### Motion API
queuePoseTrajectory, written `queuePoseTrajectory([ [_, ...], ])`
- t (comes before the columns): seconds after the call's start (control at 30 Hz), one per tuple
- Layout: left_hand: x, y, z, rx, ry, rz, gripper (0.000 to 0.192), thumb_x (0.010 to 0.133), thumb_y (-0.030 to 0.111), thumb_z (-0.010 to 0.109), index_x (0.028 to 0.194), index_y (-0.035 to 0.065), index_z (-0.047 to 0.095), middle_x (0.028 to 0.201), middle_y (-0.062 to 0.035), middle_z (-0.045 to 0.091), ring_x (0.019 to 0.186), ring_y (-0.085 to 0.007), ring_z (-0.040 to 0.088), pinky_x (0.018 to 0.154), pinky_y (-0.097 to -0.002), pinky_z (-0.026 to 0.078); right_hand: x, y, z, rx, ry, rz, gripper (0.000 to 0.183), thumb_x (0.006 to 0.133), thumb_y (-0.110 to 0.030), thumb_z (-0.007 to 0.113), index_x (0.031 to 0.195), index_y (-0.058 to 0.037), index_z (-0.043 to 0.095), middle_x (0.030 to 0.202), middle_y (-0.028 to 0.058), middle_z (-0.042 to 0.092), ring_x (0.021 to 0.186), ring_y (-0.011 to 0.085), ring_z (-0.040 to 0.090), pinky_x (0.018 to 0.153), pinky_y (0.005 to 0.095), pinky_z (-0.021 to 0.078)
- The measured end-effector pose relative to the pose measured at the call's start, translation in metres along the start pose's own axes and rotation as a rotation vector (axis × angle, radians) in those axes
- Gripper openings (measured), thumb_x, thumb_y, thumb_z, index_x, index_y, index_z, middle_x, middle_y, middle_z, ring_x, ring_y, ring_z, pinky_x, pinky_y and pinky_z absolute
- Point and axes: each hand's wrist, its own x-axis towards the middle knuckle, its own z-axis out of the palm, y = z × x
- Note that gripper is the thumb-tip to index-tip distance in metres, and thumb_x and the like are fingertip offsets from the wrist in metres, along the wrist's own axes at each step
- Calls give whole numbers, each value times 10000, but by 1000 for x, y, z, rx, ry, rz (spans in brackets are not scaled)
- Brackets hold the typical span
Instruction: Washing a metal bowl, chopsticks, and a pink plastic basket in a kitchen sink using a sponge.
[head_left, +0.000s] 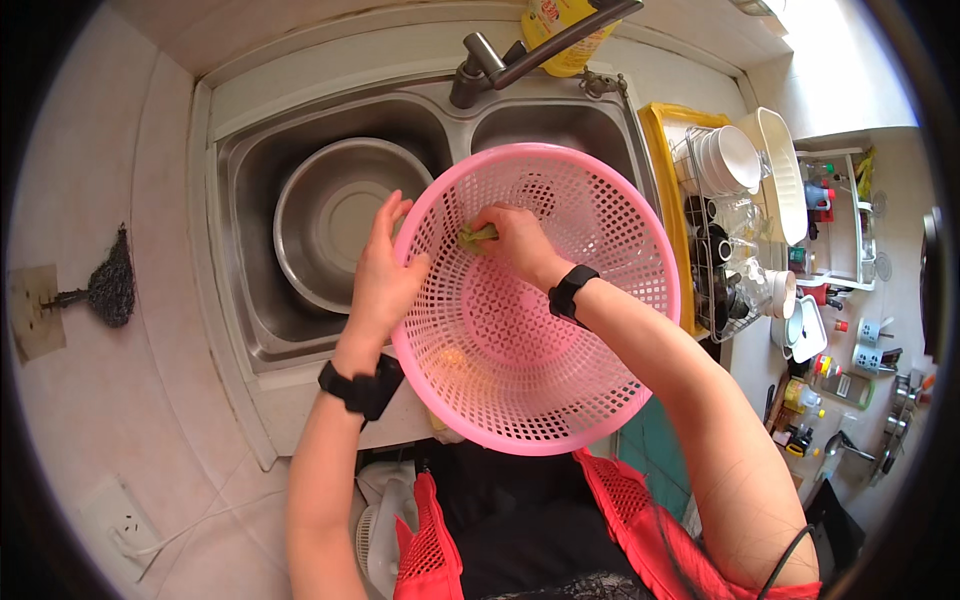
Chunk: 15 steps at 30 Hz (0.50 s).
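Note:
A large pink plastic colander (525, 300) is tilted over the right part of the sink and the counter's front edge. My left hand (390, 270) is at its left rim, thumb and fingers on either side of the edge. Inside the colander my right hand (517, 240) pinches a small green cloth or leaf-like piece (477, 238) against the upper left wall; which of these it is, I cannot tell. In the left basin of the steel sink (247, 300) sits a round metal bowl (356, 221).
Behind the sink are a dark faucet (480, 71) and a yellow bottle (566, 34). At the right stands a wire dish rack (697, 247) with white bowls (731, 159) and glasses. A black steel-wool scrubber (112, 289) hangs on the left wall.

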Motion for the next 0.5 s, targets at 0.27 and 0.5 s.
queuePoseTrajectory([
  [0.27, -16, -4, 18, 11, -34, -64, 583, 784, -75, 408, 1357, 28, 432, 1214, -193, 602, 1137, -282, 592, 976, -353, 431, 14, -17, 44, 555, 628, 539, 143, 799, -8, 661, 941, -17, 676, 801, 44, 687, 689, 133, 646, 651, 279, 514],
  [0.5, -30, -22, 16, -137, 115, -77, 556, 797, -81, 457, 1341, 32, 443, 1167, -168, 620, 1047, -246, 622, 917, -335, 463, -2, -24, 20, 330, 238, 382, 160, 787, -91, 690, 925, -11, 705, 803, 97, 709, 717, 129, 666, 682, 303, 533],
])
